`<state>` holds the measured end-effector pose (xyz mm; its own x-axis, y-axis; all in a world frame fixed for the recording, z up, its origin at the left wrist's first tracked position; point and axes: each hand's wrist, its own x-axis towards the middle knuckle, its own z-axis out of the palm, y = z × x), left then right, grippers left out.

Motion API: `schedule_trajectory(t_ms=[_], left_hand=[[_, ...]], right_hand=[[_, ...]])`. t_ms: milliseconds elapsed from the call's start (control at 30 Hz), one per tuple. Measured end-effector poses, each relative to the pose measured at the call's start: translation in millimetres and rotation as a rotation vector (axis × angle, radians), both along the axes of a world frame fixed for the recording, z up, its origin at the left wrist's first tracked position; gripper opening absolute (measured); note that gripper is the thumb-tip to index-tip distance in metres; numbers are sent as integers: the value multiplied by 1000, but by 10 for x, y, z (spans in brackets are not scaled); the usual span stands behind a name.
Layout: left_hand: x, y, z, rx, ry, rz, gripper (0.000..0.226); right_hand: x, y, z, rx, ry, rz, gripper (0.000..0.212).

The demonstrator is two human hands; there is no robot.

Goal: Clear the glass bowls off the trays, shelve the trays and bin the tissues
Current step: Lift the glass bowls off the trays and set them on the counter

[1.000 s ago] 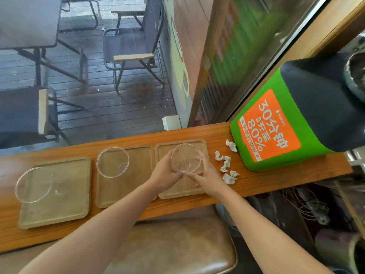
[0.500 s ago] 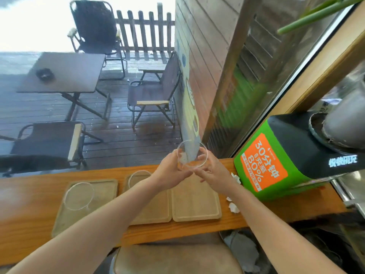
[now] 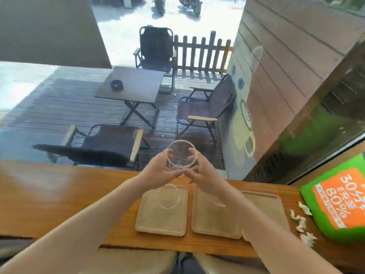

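My left hand (image 3: 158, 171) and my right hand (image 3: 203, 175) together hold a clear glass bowl (image 3: 181, 155) in the air above the wooden counter (image 3: 59, 194). Below lie three pale wooden trays side by side. The left tray (image 3: 162, 218) carries a second glass bowl (image 3: 167, 195). On the middle tray (image 3: 213, 220) a third glass bowl (image 3: 218, 201) is partly hidden by my right forearm. The right tray (image 3: 266, 206) is bare. Several crumpled white tissues (image 3: 301, 222) lie on the counter to the right of the trays.
A green and orange box (image 3: 335, 200) stands at the counter's right end, close to the tissues. A window behind the counter shows a deck with a table (image 3: 132, 86) and folding chairs. A cushioned stool (image 3: 138, 262) sits below the counter's front edge.
Both hands have lifted the glass bowl off the right tray and carried it up and to the left. My view has swung left and upward, so the trays now sit right of centre.
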<state>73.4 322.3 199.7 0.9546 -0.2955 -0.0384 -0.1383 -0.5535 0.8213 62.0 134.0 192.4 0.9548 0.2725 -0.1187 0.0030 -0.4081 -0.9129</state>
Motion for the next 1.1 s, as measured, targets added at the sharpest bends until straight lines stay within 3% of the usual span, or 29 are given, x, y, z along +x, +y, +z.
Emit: schedule_trajectory(t_ms=[133,267,500,767,900,1100], left_hand=[[36,723,-104,44,56,29,59],[80,1251,-291,77,115,39,75],[133,1925,-783,122,212,54,78],[312,2146,-1455,37,320,97,86],[437,2149,-1724,-12,340,126,78],[576,2155,-2018,28,407,161,78]], right_hand=[[41,738,-89,27,13,32,53],[43,1203,-176,16,82,13,56],[80,1912,-548,-27,231,-58,65],[217,2365,-1173,37,326,-226,66],[345,2437,-1433,10,351,-250,67],[486,2509,-1625,10,358,-275,67]])
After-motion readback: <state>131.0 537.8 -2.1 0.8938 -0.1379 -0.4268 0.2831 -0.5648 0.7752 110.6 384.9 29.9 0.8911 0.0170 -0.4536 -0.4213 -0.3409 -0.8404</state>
